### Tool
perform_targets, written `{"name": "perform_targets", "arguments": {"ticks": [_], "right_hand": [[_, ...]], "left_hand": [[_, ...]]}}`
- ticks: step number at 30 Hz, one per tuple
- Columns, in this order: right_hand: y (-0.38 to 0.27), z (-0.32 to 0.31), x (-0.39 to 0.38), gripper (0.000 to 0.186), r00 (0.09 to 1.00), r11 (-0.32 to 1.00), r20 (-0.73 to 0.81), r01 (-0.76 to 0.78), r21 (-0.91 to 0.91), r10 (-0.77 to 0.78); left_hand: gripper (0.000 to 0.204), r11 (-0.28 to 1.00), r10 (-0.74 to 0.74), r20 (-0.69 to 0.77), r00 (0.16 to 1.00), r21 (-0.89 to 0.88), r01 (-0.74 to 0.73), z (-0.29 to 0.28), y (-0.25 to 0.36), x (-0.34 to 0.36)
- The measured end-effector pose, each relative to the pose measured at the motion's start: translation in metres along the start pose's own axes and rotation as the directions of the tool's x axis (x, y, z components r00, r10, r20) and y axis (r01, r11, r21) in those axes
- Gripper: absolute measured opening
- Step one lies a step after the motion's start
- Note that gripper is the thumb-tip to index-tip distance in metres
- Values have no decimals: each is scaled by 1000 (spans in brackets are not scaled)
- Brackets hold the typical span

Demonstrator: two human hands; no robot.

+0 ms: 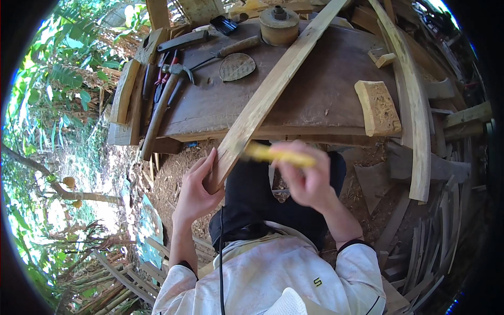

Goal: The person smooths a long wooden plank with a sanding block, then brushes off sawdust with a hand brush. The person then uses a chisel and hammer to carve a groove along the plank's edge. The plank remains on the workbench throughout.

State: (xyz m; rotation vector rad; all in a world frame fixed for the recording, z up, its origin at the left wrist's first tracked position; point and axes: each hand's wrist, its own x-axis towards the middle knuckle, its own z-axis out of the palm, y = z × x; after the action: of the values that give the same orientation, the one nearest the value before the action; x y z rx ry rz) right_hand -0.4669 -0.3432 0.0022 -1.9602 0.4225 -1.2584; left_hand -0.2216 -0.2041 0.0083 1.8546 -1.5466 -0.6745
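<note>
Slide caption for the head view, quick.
Left hand grips a plank extending over a workbench; right hand holds a blurred yellow tool.

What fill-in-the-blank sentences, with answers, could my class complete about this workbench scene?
1. The blurred yellow tool is in the person's ____ hand.
2. The left hand holds the near ____ of the long plank.
3. The claw hammer lies toward the ____ side of the bench.

Missing words: right; end; left.
</note>
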Motion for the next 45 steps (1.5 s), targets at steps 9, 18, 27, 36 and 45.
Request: {"name": "perform_targets", "arguments": {"ticks": [9, 18, 27, 36, 45], "right_hand": [[4, -18, 22, 18, 989, 977, -47, 129, -170, -139], [-7, -15, 15, 20, 985, 995, 146, 96, -41, -89], [-11, -12, 23, 22, 968, 988, 204, 153, -28, -144], [-13, -8, 28, 19, 960, 982, 222, 185, -38, -173], [-14, -4, 25, 25, 939, 989, 312, 147, 8, -142]], "left_hand": [[89, 996, -86, 92, 992, -11, 87, -6, 7, 2], [87, 988, -59, 93, 994, -137, 72, -4, -7, 3], [84, 978, -68, 92, 993, -188, 85, -2, -11, 5], [79, 992, -92, 104, 990, -83, 101, -7, -3, 5], [68, 980, -70, 133, 989, -176, 93, -5, -10, 0]]}}
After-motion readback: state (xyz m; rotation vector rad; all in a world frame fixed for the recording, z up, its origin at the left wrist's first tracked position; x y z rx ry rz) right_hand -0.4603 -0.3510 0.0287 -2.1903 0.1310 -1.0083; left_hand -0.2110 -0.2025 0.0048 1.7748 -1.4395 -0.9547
